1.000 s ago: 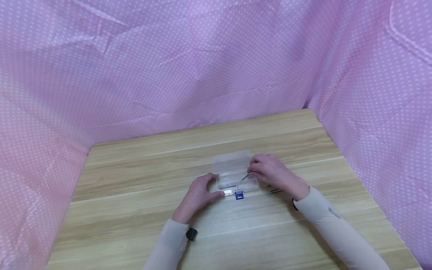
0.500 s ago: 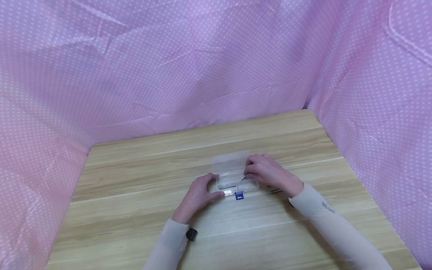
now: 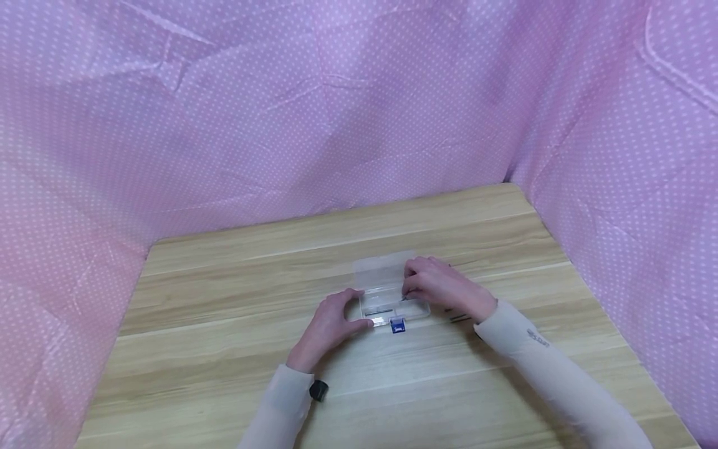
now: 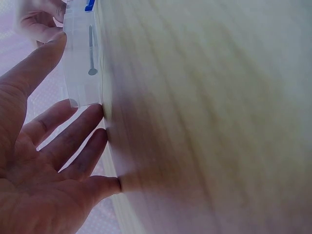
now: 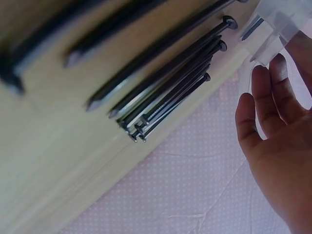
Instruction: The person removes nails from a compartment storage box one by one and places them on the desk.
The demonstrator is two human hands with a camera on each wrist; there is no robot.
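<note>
A clear plastic box (image 3: pixel 416 308) lies on the table with its lid (image 3: pixel 384 270) folded back and a blue latch tab (image 3: pixel 397 325) at the front. One nail (image 4: pixel 91 51) rests in its left compartment. My left hand (image 3: pixel 331 321) holds the box's left end between thumb and fingers. Over the right compartment, my right hand (image 3: pixel 439 288) pinches a nail, of which only a small end shows below the fingertips in the head view. Several dark nails (image 5: pixel 170 68) lie side by side on the table, partly hidden by my right wrist in the head view.
The wood-grain table (image 3: pixel 224 312) is bordered by pink dotted cloth (image 3: pixel 314 112) at the back and sides. A black band (image 3: pixel 318 390) sits at my left wrist.
My right hand has moved slightly left and down towards the box with the nail, and less of the nail shows. My left hand and the box stay put.
</note>
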